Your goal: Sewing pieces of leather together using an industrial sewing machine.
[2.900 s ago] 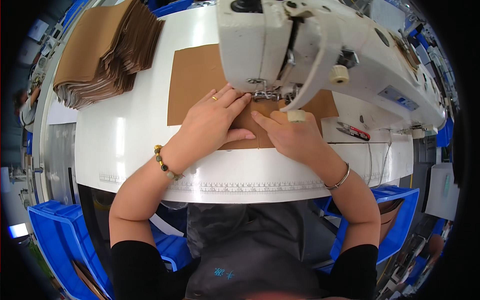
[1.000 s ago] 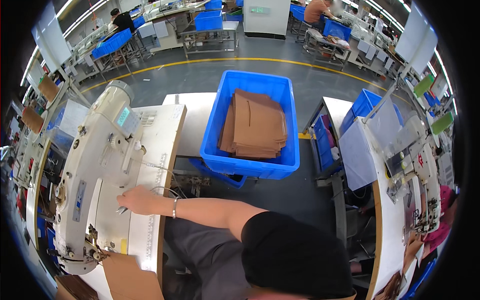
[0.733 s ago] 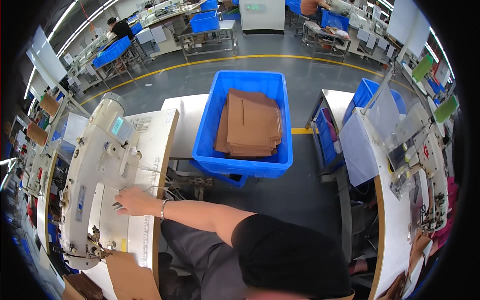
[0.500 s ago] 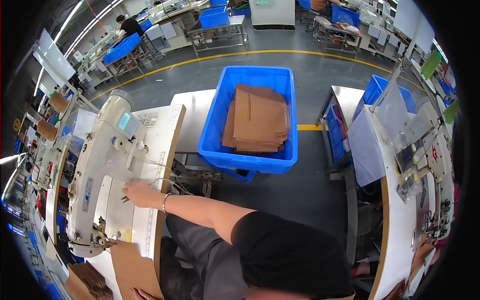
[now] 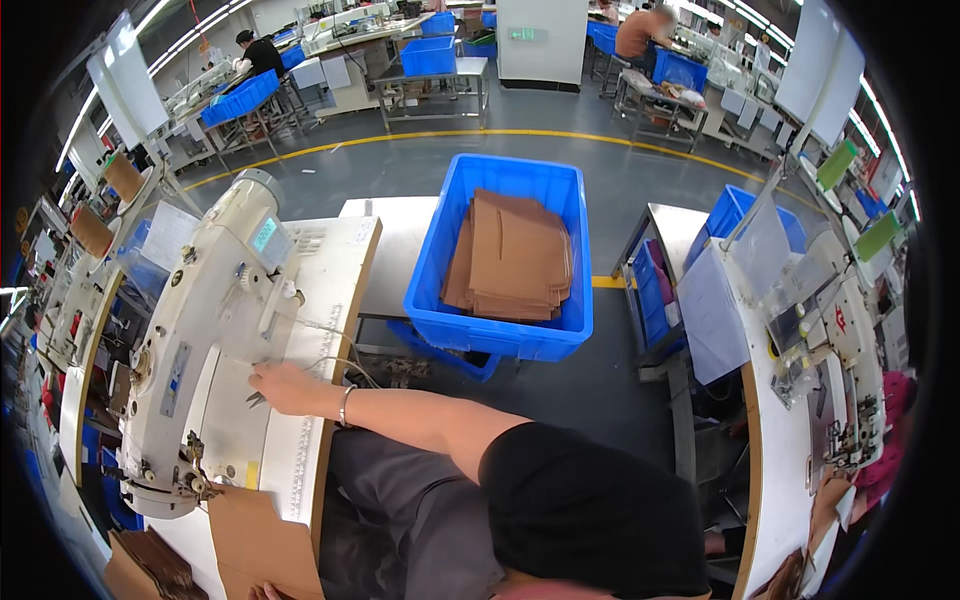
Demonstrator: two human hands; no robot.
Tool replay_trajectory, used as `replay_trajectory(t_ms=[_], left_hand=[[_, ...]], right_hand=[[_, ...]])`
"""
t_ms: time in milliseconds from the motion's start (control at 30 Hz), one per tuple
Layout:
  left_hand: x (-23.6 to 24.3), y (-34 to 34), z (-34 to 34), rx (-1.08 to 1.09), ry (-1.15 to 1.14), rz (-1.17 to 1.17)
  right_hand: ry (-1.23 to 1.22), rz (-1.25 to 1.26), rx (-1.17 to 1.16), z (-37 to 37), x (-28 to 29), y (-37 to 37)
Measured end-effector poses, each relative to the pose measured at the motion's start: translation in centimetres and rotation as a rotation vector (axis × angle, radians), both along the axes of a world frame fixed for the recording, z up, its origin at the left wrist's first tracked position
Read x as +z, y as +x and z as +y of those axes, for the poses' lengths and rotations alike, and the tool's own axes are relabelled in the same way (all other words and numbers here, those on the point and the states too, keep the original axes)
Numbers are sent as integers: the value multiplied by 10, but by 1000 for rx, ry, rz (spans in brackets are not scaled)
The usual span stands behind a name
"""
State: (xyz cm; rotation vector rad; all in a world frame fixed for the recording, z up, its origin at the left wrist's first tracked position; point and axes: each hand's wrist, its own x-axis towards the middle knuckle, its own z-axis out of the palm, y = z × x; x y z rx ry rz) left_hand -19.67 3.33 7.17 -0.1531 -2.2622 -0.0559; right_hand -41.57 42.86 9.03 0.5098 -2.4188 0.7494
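Observation:
My right hand (image 5: 285, 388) is closed over the white sewing-machine bed (image 5: 225, 400), with the dark pointed blades of small thread snips (image 5: 256, 399) poking out below the fingers. A bracelet circles that wrist. At the lower edge, my left hand (image 5: 264, 592) shows only fingertips, which lie apart on a brown panel (image 5: 258, 540); the rest of it is out of frame. The panel's far end reaches the needle area of the white sewing machine (image 5: 185, 350). Beside it, a stack of brown pieces (image 5: 155, 565) rests at the lower left.
A blue bin (image 5: 425, 270) holding stacked brown panels (image 5: 520, 255) stands beyond my arm, near a pale side table (image 5: 395, 225). Another sewing machine (image 5: 850, 350) occupies a bench at right. Thread cones (image 5: 92, 232) stand at left. Other people work farther off.
The whole view has shifted slightly. My right hand stays over the machine bed with the snips, while less of my left hand shows at the lower edge.

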Motion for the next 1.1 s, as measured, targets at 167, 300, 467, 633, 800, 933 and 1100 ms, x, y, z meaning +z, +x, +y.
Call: replay_trajectory(t_ms=[167,300,467,633,800,933,1100], left_hand=[[24,-2,26,224,352,-325],[30,-2,33,173,315,-253],[35,-3,30,164,322,-242],[37,-3,30,117,372,-207],[38,-1,30,154,502,-248],[43,-2,33,237,645,-390],[50,0,32,252,672,-503]], right_hand=[[10,-132,-19,0,5,1],[24,-137,-29,-2,9,2],[59,-110,-92,-5,6,2],[77,-65,-79,-8,7,2],[97,-125,-108,-8,10,2],[74,-82,-98,-8,9,2],[2,-7,-128,-6,2,-2]])
